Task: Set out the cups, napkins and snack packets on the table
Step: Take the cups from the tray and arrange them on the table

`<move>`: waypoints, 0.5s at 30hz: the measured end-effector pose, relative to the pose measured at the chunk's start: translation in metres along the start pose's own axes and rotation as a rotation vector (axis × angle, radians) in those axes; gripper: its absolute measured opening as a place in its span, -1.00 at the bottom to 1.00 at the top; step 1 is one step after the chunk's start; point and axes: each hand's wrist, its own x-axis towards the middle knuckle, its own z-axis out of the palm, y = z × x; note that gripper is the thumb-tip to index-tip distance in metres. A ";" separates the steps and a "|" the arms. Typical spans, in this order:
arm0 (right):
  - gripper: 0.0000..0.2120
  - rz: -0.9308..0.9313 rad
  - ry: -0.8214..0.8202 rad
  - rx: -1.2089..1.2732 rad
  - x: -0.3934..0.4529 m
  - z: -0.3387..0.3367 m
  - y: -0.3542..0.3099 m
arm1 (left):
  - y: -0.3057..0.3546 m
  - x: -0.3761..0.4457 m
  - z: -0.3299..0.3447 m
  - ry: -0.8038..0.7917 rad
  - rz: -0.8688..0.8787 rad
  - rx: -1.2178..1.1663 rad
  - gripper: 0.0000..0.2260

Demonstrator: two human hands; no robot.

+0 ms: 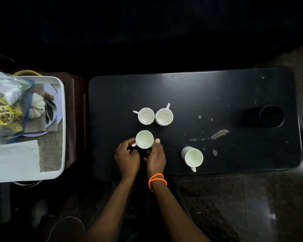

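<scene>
I'm looking straight down on the dark surface [234,88], and both hands are on one white cup [144,139] near its front edge, left of centre. My left hand [127,157] has its fingers curled at the cup's handle, pinching it as far as I can make out in this dim light. My right hand [156,158], orange bracelet [157,179] at the wrist, cups the other side, thumb against the rim. Two more cups [155,116] sit touching side by side just behind it, toward mid-surface. A fourth cup [192,157] stands apart near the front edge, right of centre. Off the left edge, a white tray [62,119] holds a yellow snack packet [3,110] in clear plastic, with a pale napkin [14,156] at the tray's front corner. A dark round holder [271,116] sits near the right edge.
</scene>
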 end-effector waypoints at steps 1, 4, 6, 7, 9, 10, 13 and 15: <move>-0.59 -0.001 0.007 0.001 0.001 -0.002 -0.001 | -0.005 -0.005 -0.001 -0.007 -0.047 -0.004 -0.65; -0.68 0.019 0.008 0.017 0.003 -0.006 -0.002 | -0.009 -0.014 -0.002 0.036 -0.137 -0.029 -0.76; -0.71 0.037 -0.011 0.037 0.001 -0.007 -0.003 | -0.006 -0.010 -0.001 0.092 -0.151 -0.017 -0.67; -0.71 0.046 -0.021 0.046 0.000 -0.008 -0.003 | -0.003 -0.007 0.000 0.099 -0.157 -0.019 -0.68; -0.67 0.057 -0.038 0.057 -0.002 -0.008 -0.003 | 0.004 -0.002 0.003 0.054 -0.160 -0.053 -0.71; -0.65 0.064 -0.036 0.062 -0.002 -0.011 -0.002 | 0.006 -0.004 0.006 0.014 -0.153 -0.065 -0.70; -0.64 0.069 -0.036 0.050 -0.005 -0.019 0.000 | 0.007 -0.014 0.012 -0.011 -0.114 -0.041 -0.70; -0.63 0.069 -0.020 0.057 -0.007 -0.024 0.003 | 0.003 -0.022 0.011 0.001 -0.105 -0.020 -0.71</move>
